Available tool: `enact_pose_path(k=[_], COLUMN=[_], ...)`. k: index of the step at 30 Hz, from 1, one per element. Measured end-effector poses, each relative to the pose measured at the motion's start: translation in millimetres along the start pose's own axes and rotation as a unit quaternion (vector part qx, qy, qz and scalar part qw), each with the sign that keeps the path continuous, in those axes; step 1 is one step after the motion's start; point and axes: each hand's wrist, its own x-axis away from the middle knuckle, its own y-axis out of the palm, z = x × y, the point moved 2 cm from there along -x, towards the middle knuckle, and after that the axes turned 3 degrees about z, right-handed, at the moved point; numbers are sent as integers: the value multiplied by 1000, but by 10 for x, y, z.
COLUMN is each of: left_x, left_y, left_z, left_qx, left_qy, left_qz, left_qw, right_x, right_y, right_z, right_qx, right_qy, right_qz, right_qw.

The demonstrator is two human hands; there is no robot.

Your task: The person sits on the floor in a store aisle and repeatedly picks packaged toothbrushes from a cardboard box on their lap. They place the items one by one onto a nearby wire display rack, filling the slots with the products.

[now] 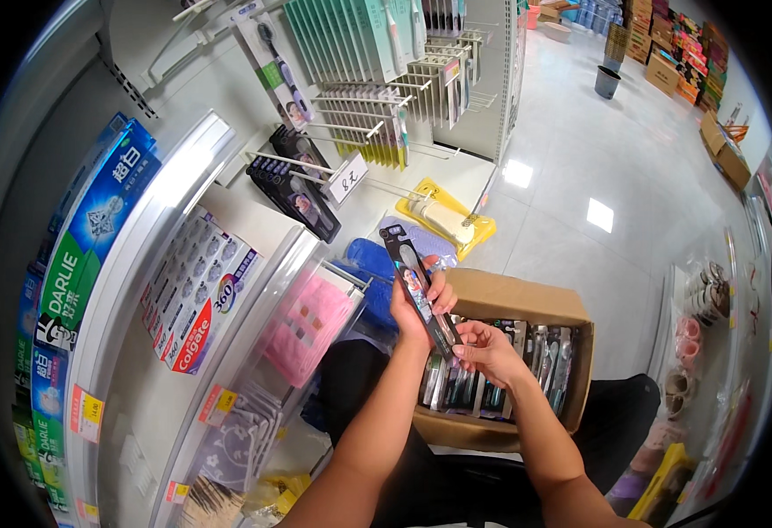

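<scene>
A toothbrush in a slim black blister pack [414, 280] is held at a slant above an open cardboard box. My left hand [409, 315] wraps around the pack's middle, fingers curled over its right edge. At the lower end, my right hand [491, 351] pinches the pack between thumb and fingers. Below the hands, the cardboard box [524, 288] sits between my knees, filled with upright packs of toothbrushes [551, 360]. Ahead on the left, similar black packs [293, 191] hang from a hook with a white handwritten price tag [348, 179].
More hooks carry mint-green toothbrush packs [340, 39]. At left, curved shelves hold Darlie [76, 264] and Colgate boxes [194, 297], with pink towels [310, 323] lower down. Blue slippers [371, 261] and a yellow-carded pack [449, 218] lie beyond the box. Shoes [709, 294] line the right shelf.
</scene>
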Motion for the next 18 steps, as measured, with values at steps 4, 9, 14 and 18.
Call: enact_pose_path(k=[4,9,14,18], left_x=[-8,-55,35,-6], left_y=[35,-172,-306,-266], left_z=[57,-30,-84,-164], left_qx=[33,-183,-292,-362], left_qy=[-1,148,-34,-50], left_qz=[-45,285,393,366], left_qw=[998,929,871,856], right_x=[26,-147,-690,-918], right_y=[124,68,65,326], right_z=[10,-18,-715,-1102], right_qx=[-4,0,98,126], right_qy=[10,-121,-188,-198], right_qz=[-5,144,222,198], right_qw=[1000,982,952,952])
